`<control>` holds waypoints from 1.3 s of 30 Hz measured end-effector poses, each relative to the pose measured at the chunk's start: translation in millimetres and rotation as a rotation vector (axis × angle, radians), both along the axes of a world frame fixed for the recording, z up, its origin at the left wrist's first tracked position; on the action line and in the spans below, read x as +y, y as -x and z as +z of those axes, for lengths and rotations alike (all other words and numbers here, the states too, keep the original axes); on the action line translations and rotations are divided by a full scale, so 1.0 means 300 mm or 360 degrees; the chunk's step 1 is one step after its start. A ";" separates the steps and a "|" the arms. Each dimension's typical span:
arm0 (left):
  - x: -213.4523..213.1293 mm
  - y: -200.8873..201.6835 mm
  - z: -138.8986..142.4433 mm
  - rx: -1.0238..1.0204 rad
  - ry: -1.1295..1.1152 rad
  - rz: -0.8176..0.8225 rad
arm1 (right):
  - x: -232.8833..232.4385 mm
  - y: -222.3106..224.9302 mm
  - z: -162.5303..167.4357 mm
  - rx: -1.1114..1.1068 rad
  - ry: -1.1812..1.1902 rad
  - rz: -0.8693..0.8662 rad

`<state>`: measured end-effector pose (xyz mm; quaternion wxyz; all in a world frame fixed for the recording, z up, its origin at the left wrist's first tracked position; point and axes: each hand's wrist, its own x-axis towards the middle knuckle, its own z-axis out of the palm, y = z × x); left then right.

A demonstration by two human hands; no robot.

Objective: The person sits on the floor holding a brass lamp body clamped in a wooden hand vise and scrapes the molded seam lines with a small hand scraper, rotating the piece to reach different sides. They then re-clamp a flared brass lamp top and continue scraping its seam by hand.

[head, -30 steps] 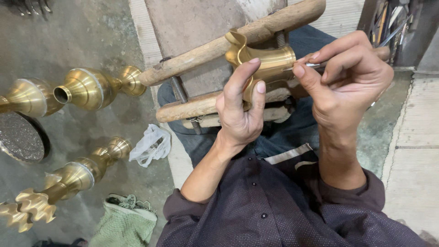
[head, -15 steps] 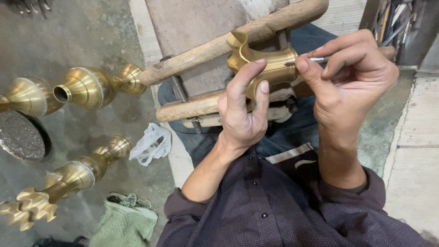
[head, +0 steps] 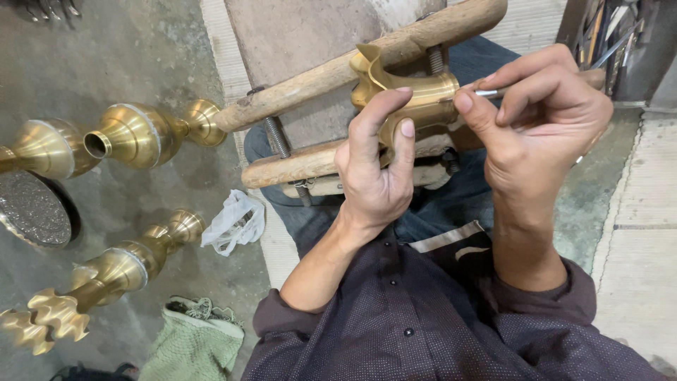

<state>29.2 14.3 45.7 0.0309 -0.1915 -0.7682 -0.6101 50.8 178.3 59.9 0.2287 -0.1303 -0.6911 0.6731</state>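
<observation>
Head view: left hand (head: pixel 377 176) comes up from 6 o'clock, forearm bare, sleeve pushed to the elbow. Fingers curled closed around the brass piece (head: pixel 416 95), fingertips on its upper rim, thumb pressed against the near side. Right hand (head: pixel 539 123) enters from 5 o'clock, wrist bent, thumb and forefinger pinched shut on a thin metal tool (head: pixel 486 92); tool tip touches the brass piece at its 3 o'clock side.

Brass piece sits top centre, clamped between two wooden bars (head: pixel 367 60) joined by threaded bolts (head: pixel 277 137). It is polished, gold-coloured, rounded body with a scalloped, flared edge towards 11 o'clock. Bars are rough, worn, pale wood, running from 8 o'clock up to 1 o'clock.

No containers with visible contents. Green woven bag (head: pixel 194 342) lies at 7 o'clock, contents can't be seen. Crumpled white plastic bag (head: pixel 233 222) near 9 o'clock of the left hand.

Finished brass stands (head: pixel 130 134) lie on the grey concrete floor (head: pixel 134 56) at left: smooth, turned, bell-shaped sections; the lower one (head: pixel 84 286) ends in scalloped flanges. Dark textured round plate (head: pixel 32 212) at far left edge.
</observation>
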 end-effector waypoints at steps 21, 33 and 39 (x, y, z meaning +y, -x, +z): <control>0.016 0.016 0.072 -0.0268 0.0051 0.0061 | -0.018 -0.006 -0.003 -0.0039 0.0030 -0.0046; 0.044 0.018 0.118 -0.0482 -0.0055 0.0146 | -0.008 0.005 0.011 0.0025 -0.0008 0.0032; 0.037 0.030 0.137 -0.0411 -0.0120 0.0074 | -0.005 0.014 0.006 0.0057 0.0018 0.0035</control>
